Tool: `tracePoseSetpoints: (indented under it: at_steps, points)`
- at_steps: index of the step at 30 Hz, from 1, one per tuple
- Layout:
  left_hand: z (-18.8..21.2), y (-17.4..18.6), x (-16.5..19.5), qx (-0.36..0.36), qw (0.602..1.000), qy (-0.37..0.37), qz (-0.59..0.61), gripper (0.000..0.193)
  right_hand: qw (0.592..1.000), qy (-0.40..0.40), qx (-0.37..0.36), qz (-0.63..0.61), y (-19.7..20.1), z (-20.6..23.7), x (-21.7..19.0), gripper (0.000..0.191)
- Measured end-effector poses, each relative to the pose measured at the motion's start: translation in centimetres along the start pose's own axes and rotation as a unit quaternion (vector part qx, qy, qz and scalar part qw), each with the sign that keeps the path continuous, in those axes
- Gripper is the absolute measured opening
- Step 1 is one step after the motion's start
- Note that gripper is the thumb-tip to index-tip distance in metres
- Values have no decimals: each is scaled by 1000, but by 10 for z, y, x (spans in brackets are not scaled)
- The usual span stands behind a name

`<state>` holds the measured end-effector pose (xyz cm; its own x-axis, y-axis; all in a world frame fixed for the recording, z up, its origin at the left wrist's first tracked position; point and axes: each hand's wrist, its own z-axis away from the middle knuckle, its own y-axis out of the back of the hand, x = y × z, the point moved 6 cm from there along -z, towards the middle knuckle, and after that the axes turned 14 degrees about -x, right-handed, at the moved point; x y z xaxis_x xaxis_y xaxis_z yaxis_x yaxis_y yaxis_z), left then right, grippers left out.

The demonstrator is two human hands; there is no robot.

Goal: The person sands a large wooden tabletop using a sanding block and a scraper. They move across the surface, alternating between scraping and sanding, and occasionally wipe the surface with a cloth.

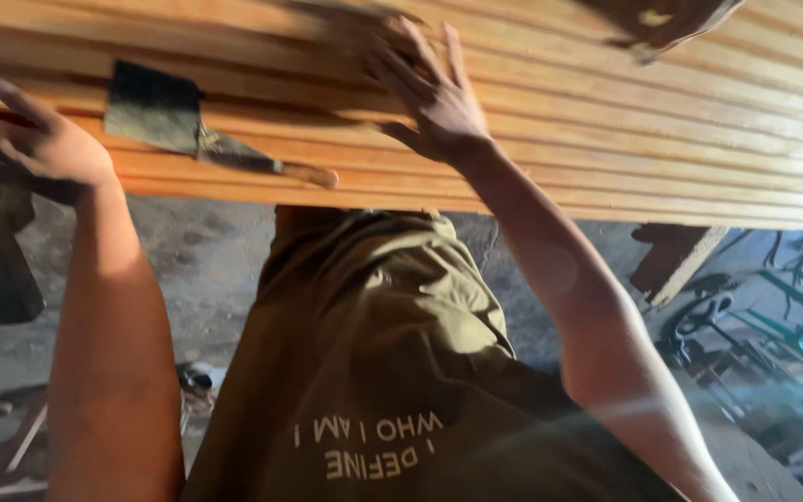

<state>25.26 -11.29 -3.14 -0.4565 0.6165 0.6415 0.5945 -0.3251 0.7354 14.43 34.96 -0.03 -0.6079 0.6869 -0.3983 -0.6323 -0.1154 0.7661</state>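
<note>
Nearest the camera, at 6 o'clock, is the person's olive-green shirt (pixel 374 372), printed with pale lettering. Both bare forearms rise from it toward the ribbed wooden panel (pixel 606 121), a grooved board surface spanning the upper frame from 9 o'clock through 12 to 3 o'clock.

Left hand (pixel 44 139): at 10 o'clock, at the near edge of the panel. The fingers are spread and rest on the wood and on a dark piece at the left edge; the hand is open and grips nothing that can be seen. The fingertips are blurred, so the exact contact cannot be told.

Right hand (pixel 434 98): at 12 o'clock, laid flat on the panel, fingers extended and pointing away from the person. The hand is open, palm down against the grooves.

Scraper (pixel 192 130): lies on the panel between the two hands, nearer the left hand. Its wide, dark, flat blade points toward 10 o'clock; its wooden handle points toward 4 o'clock. Neither hand touches it.

Beyond the panel's near edge, the dirt floor (pixel 206 251) shows below. At 4 o'clock lie green metal frames (pixel 792 325), well apart from the hands. At 1 o'clock a dark, blurred object (pixel 662 23) sits on the far part of the panel.
</note>
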Motion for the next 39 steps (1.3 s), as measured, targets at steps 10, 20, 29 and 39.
tracePoseSetpoints:
  at_steps: [10, 20, 29, 39]
  points:
    - [1, 6, -10, 50, 955, 2, -293, 66, 998, 24, 11, 50, 12, -100, -58, 100]
    - [-1, 17, 2, 3, 966, 12, -259, 62, 998, 17, -25, 60, 53, -48, -59, 99]
    - [1, 0, -15, 49, 987, -26, -149, 60, 996, 47, -65, 38, 27, -152, -113, 89]
    - [0, 11, -2, 20, 980, 6, -199, 55, 998, -48, -41, 21, 23, -58, -57, 90]
